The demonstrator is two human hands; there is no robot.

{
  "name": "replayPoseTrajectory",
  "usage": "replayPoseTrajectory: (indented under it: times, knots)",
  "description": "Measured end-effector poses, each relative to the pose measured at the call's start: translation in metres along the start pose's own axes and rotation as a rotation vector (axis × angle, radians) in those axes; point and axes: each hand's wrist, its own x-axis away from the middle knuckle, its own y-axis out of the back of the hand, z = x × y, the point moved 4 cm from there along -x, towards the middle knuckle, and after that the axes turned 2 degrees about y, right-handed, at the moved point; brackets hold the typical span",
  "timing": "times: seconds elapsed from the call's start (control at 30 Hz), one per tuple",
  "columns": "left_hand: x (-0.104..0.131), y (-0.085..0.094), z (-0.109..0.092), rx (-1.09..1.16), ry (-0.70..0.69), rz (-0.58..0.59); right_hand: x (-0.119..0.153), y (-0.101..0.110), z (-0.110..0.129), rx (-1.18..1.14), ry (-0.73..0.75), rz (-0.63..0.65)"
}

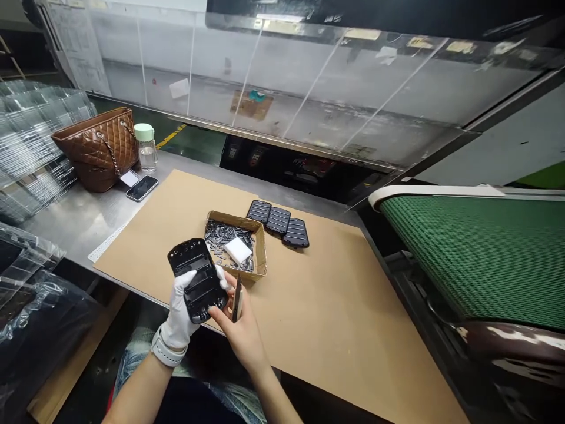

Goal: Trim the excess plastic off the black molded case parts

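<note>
Where a translucent panel (309, 76) slants across the far side, a metal table (83, 232) runs below it, with a green conveyor belt (477, 253) off to the worker's right. Brown board (326, 300) covers much of the tabletop. Clear plastic trays (35, 135) stacked at far left; beside them, a quilted brown handbag (97, 147) with chain straps. Near the board's middle, an open cardboard box (261, 253). Left hand (179, 312), in a white glove with a pale watch band at the wrist, grasps a black shell (198, 274), hollow side facing the worker, tilted, in front of the box and above the board's near edge. Right hand (247, 335), bare, closed around a slim dark tool (237, 299), its thumb at the shell's lower edge; exact tool type unclear from where I stand. Just beyond the box, to the right, three ribbed black parts (278, 221) lie in an overlapping row. Mint-capped bottle (146, 154) stands by the bag, phone (142, 188) lying flat in front. White block (238, 250) sits in the box atop loose small dark pieces (216, 232), too fine to identify.
</note>
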Motion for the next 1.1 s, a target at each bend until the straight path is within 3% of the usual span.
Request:
replayPoseTrajectory:
  times: [0.13, 0.3, 0.4, 0.53, 0.67, 0.8, 0.9, 1.1]
  knots:
    - [0.006, 0.012, -0.003, -0.110, -0.151, -0.080, -0.004, -0.011, -0.002, 0.009, 0.020, -0.014]
    - [0.012, 0.052, -0.002, -0.286, -0.443, -0.358, -0.008, -0.016, -0.006, 0.010, 0.037, -0.007]
    - [0.009, 0.063, 0.003, -0.261, -0.449, -0.395, -0.010, -0.014, -0.010, -0.014, 0.001, 0.030]
    - [0.006, 0.058, 0.010, -0.207, -0.406, -0.398, -0.012, -0.011, -0.012, 0.078, 0.013, 0.072]
    - [0.007, 0.044, 0.014, -0.149, -0.387, -0.405, -0.011, -0.010, -0.008, 0.263, 0.187, 0.011]
    - [0.008, 0.028, 0.015, -0.067, -0.325, -0.406, -0.010, -0.015, -0.010, 0.260, 0.282, -0.043]
    - [0.011, 0.022, 0.012, 0.023, -0.333, -0.437, -0.010, -0.016, -0.011, 0.198, 0.281, -0.100]
    - [0.007, 0.014, -0.002, -0.030, -0.397, -0.311, -0.011, -0.009, -0.014, 0.138, 0.149, -0.152]
